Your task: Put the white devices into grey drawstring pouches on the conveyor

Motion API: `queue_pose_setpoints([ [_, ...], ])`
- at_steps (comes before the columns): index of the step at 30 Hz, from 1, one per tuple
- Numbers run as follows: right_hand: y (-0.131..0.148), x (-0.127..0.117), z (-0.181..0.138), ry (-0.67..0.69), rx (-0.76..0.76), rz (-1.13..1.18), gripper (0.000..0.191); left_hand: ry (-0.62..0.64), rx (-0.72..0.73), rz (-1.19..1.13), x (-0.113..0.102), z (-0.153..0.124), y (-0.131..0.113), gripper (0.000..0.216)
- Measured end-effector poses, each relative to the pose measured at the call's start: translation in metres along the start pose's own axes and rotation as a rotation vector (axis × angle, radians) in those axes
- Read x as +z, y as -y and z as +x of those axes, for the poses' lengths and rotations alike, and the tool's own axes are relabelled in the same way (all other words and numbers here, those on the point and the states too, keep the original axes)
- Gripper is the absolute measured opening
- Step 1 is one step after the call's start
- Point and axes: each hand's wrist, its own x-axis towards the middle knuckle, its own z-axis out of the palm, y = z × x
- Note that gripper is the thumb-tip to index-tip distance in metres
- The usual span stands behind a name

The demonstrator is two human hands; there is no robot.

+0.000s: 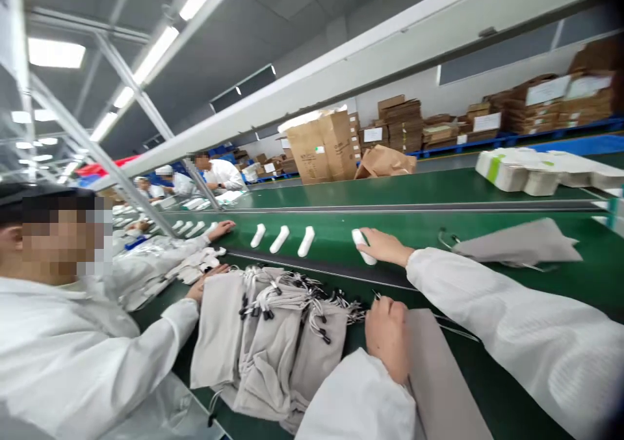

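On the green conveyor belt, my right hand has its fingers closed around a white oblong piece; its exact kind cannot be made out. Several similar white pieces lie in a row to its left. My left hand is closed in the foreground, at the upper end of a flat grey drawstring bag; a small dark cord tip shows above its fingers. To the left of that hand lies a pile of grey drawstring bags with white cords and black stoppers.
A co-worker in a white coat sits close on the left, one hand by the bag pile, the other at the belt. Another grey bag lies on the belt at right. White cartons and a cardboard box stand beyond.
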Motion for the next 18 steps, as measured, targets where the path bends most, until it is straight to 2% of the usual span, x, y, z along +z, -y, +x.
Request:
queue_pose_setpoints([
  [2,0.009,0.022,0.016,0.025,0.035,-0.038,0.053,-0.001,-0.051,-0.027,0.004,-0.001,0.002,0.028],
  [5,0.012,0.039,0.026,0.034,0.068,-0.111,0.057,-0.018,-0.059,-0.016,0.006,-0.003,0.003,0.02],
  [8,0.001,0.04,0.022,0.012,0.033,-0.154,0.065,-0.059,0.03,0.029,-0.002,-0.007,0.001,0.015],
  [11,-0.016,0.026,0.008,-0.041,-0.015,-0.135,0.069,-0.124,0.122,0.008,-0.017,-0.012,-0.003,0.02],
  [13,-0.025,0.008,-0.01,-0.172,-0.034,0.066,0.071,-0.173,0.148,-0.074,-0.028,-0.013,-0.006,0.021],
  [15,-0.029,-0.016,-0.037,-0.302,-0.027,0.447,0.078,-0.209,0.108,-0.232,-0.036,-0.013,-0.01,0.017],
  [16,-0.029,-0.028,-0.054,-0.324,-0.008,0.658,0.083,-0.217,0.07,-0.343,-0.039,-0.013,-0.013,0.017],
  [18,-0.028,-0.048,-0.092,-0.254,0.055,0.989,0.084,-0.202,-0.018,-0.613,-0.044,-0.012,-0.019,0.02],
])
